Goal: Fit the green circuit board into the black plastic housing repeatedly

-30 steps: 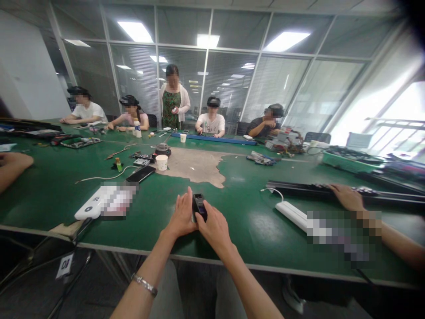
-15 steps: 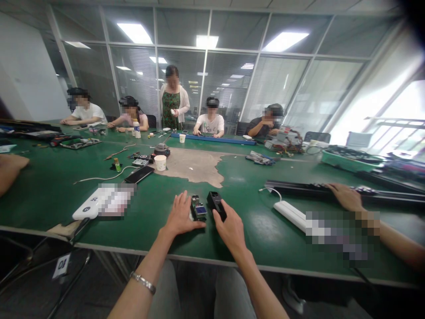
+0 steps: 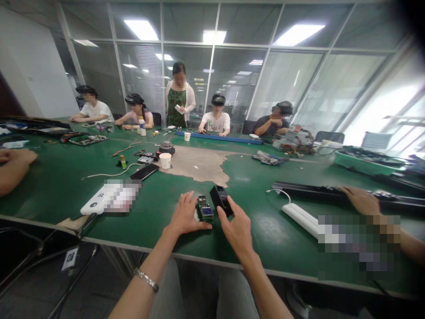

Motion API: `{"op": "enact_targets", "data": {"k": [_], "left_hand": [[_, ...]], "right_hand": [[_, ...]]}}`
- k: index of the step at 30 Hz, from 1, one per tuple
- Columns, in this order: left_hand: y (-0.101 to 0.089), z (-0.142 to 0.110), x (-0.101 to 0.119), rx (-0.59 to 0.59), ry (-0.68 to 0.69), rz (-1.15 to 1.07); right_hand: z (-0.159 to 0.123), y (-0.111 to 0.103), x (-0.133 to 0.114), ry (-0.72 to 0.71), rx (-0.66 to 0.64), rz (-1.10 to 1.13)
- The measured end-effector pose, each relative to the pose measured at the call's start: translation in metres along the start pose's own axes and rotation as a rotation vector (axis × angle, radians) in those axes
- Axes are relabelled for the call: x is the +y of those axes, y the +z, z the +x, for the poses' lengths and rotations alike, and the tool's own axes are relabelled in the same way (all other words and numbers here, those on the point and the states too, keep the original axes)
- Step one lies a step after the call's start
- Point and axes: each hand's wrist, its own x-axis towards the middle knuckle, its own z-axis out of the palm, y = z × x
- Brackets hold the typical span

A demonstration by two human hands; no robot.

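Observation:
Near the table's front edge lies a small green circuit board [image 3: 205,210] with a blue-grey square part on its face. My left hand [image 3: 186,216] rests at its left side, fingers stretched out and thumb lying along its near end. Just right of the board is a black plastic case [image 3: 220,200], long and box-shaped, with openings at its far end. My right hand [image 3: 237,225] has its thumb and fingers on the near end of this case. A narrow gap separates the case from the board.
A white power strip [image 3: 300,218] and black rails [image 3: 308,189] lie to the right, with another person's hand [image 3: 361,200] on the rails. Leftward are a phone [image 3: 144,172], a paper cup [image 3: 165,161] and a white power bank [image 3: 94,201]. Several people sit across the green table [image 3: 259,239].
The view has shifted slightly, so everything appears farther right. Both hands keep nearly the same places at the board and the case. The standing person's white object has tilted.

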Motion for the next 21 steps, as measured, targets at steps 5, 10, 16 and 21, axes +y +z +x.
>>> {"op": "enact_targets", "data": {"k": [5,10,16,21], "left_hand": [[0.002,-0.001,-0.001,0.035,0.006,0.003],[0.002,-0.001,-0.001,0.03,0.001,-0.01],[-0.001,-0.003,0.001,0.061,0.011,-0.028],[-0.003,-0.004,0.003,-0.009,0.083,-0.056]], "right_hand": [[0.007,0.002,-0.031,-0.043,-0.094,-0.009],[0.009,0.015,-0.044,-0.055,-0.194,-0.101],[0.001,0.026,-0.045,-0.118,-0.297,-0.233],[-0.005,0.029,-0.041,-0.128,-0.265,-0.207]]}}
